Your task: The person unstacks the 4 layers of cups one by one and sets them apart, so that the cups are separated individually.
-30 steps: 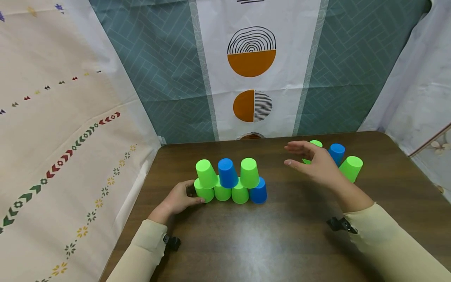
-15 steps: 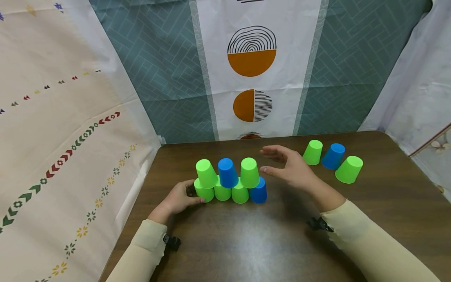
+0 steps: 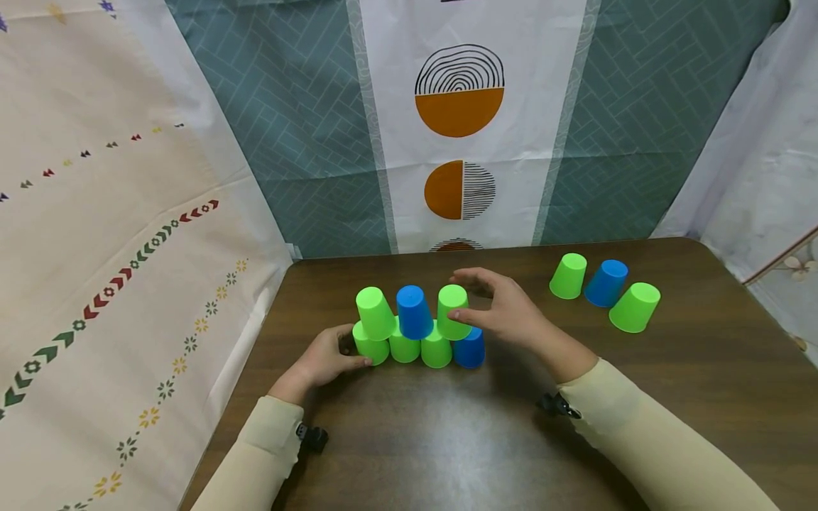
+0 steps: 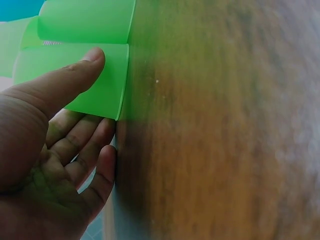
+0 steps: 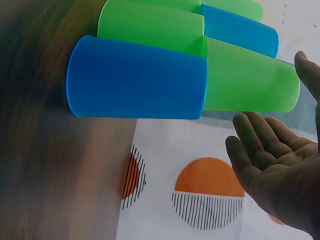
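In the head view, upside-down cups stand in two tiers: green cups and, at the right end, a blue cup (image 3: 469,349) below; a green cup (image 3: 373,312), a blue cup (image 3: 414,312) and another green cup (image 3: 452,298) above. My left hand (image 3: 319,360) holds the leftmost bottom green cup (image 4: 112,90), thumb on its near side and fingers behind. Around the upper right green cup, my right hand (image 3: 505,309) is spread, thumb in front and fingers beyond. From the right wrist, its fingers (image 5: 255,140) show a gap to that cup.
At the back right of the wooden table (image 3: 409,440) stand a green cup (image 3: 568,276), a blue cup (image 3: 606,283) and a nearer green cup (image 3: 635,307), all upside down. Patterned cloth (image 3: 307,142) hangs behind the table, and pale cloth (image 3: 128,284) at the left.
My right hand has moved left from beside the separate cups to around the upper right green cup. My left hand keeps its place at the bottom left cup.
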The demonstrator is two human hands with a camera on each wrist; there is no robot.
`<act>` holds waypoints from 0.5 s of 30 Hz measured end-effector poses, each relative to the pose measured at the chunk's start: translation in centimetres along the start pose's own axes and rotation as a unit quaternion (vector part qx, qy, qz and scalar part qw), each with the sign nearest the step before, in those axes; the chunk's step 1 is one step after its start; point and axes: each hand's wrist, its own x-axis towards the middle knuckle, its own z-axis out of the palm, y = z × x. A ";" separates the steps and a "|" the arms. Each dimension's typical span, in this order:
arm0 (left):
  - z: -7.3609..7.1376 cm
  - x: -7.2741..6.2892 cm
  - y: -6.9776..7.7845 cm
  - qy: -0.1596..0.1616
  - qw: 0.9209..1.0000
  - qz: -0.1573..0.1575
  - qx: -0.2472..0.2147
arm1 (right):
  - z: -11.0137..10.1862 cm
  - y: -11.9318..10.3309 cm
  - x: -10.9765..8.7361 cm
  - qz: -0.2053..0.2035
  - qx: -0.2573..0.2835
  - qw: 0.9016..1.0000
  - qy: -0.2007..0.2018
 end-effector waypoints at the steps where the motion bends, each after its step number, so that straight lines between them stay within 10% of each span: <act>1: 0.0 0.0 0.0 0.000 1.000 -0.001 0.001 | 0.1 -0.1 0.0 0.000 -0.003 1.000 0.001; 15: 0.0 0.0 0.0 0.004 1.000 -0.001 0.004 | 0.5 -0.2 0.2 0.023 -0.039 0.999 0.027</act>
